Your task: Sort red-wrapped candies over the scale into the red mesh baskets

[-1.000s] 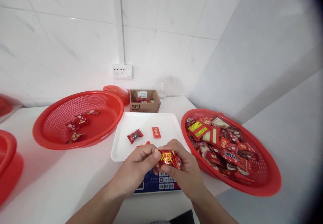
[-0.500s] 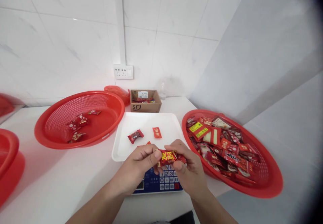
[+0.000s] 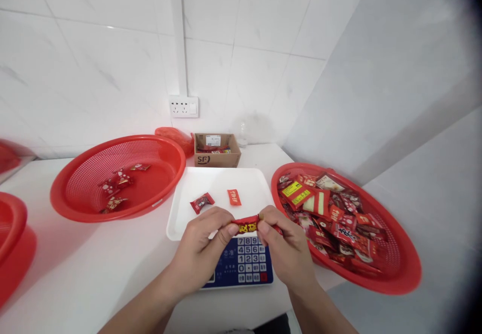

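Note:
Between my two hands a red wrapped candy [image 3: 247, 225] with yellow characters is stretched sideways, above the near edge of a digital scale [image 3: 229, 263]. My left hand [image 3: 205, 243] pinches its left end between thumb and fingers. The right end is gripped by my right hand [image 3: 280, 243], and a bit of red wrapper shows past those fingers. Beyond them, on the scale's white tray [image 3: 222, 177], lie a dark red wrapped candy [image 3: 202, 202] and a small flat orange-red packet [image 3: 234, 197].
On the right, a red basket [image 3: 408, 268] holds many mixed packets. A larger red basket [image 3: 75, 173] with several candies stands left, and another red basket [image 3: 13, 223] is cut off at the left edge. Behind the tray are a cardboard box [image 3: 217, 160] and a red bag [image 3: 175, 138].
My hands have risen slightly and shifted to the candy's ends, pulling it straight and level. Its lettering has turned partly away, and more of the scale's keypad shows.

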`<state>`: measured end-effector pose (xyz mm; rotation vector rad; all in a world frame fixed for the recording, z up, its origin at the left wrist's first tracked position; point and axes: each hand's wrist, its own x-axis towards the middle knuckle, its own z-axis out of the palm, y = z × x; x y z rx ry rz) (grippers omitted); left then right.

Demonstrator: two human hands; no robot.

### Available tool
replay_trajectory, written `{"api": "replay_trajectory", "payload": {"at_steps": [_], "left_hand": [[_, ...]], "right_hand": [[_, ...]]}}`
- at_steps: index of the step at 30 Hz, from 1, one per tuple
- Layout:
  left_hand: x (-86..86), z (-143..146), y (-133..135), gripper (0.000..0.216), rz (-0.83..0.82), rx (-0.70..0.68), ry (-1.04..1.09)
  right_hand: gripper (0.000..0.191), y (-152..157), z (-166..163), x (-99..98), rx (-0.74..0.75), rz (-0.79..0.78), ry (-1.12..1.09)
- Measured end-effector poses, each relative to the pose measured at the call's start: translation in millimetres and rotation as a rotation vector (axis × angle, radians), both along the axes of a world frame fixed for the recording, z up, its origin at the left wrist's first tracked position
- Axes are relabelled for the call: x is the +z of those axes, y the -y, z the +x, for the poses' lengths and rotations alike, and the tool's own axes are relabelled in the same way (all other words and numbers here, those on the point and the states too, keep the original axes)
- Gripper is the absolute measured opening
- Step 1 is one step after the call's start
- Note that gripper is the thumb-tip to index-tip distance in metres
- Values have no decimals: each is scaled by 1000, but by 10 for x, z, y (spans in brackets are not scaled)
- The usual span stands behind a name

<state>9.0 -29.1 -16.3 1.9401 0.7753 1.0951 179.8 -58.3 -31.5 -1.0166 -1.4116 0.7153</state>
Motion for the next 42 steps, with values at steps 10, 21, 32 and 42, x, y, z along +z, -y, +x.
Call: {"api": "replay_trajectory", "payload": {"at_steps": [10, 21, 32, 42], "left_hand": [[-153, 62, -13, 33, 505, 277, -197], [-196, 93, -83, 17, 625, 251, -276], [-22, -168, -175, 39, 279, 476, -259], [-91, -85, -158, 26, 211, 205, -312]], "right_hand": [[19, 51, -43, 117, -200, 119, 278], [30, 57, -92, 93, -214, 96, 407], [26, -198, 115, -199, -286, -266, 614], [38, -147, 87, -137, -126, -278, 498]]}}
